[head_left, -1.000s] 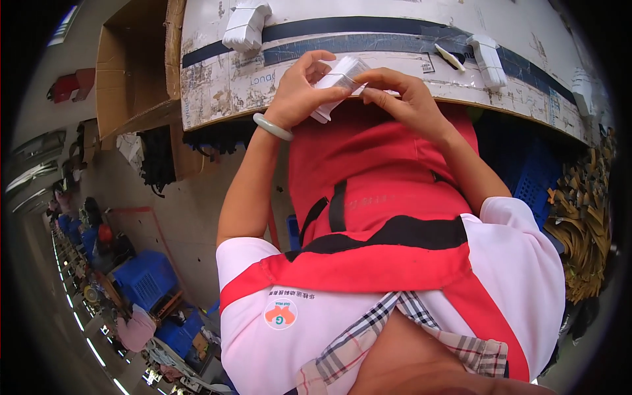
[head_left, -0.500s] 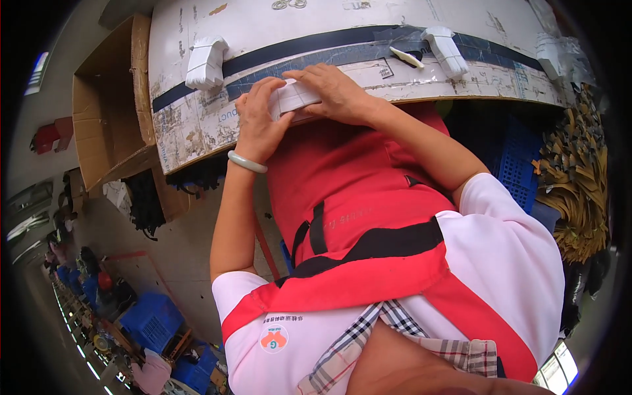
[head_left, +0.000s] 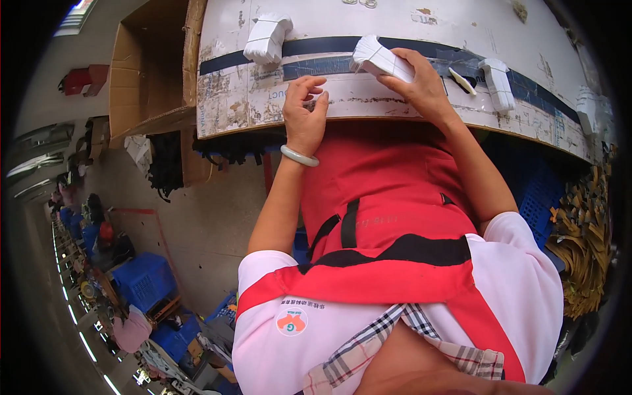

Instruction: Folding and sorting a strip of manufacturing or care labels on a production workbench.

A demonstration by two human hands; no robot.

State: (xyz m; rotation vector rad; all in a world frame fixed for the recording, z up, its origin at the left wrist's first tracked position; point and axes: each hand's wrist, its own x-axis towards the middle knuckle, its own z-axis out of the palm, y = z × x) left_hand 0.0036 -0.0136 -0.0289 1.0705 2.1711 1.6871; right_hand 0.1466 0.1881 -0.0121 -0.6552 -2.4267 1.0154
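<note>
My right hand [head_left: 421, 85] has its fingers wrapped over a white folded bundle [head_left: 380, 58], papery and blocky with a thin band around it, pressing it onto the worn white tabletop [head_left: 408, 20]. That top is scuffed and peeling, with a dark tape stripe [head_left: 329, 46] running under my fingertips. My left hand [head_left: 304, 115] holds nothing, fingers loosely curled and close together, tips resting on the table edge just left of the bundle; there's a smooth pale bangle [head_left: 299, 156] on that wrist. More of those white bundles sit either side: one [head_left: 266, 38] past my left fingers, one [head_left: 497, 82] beyond my right. Further left of my left hand there's an open cardboard box [head_left: 148, 66]; can't tell what's inside.
</note>
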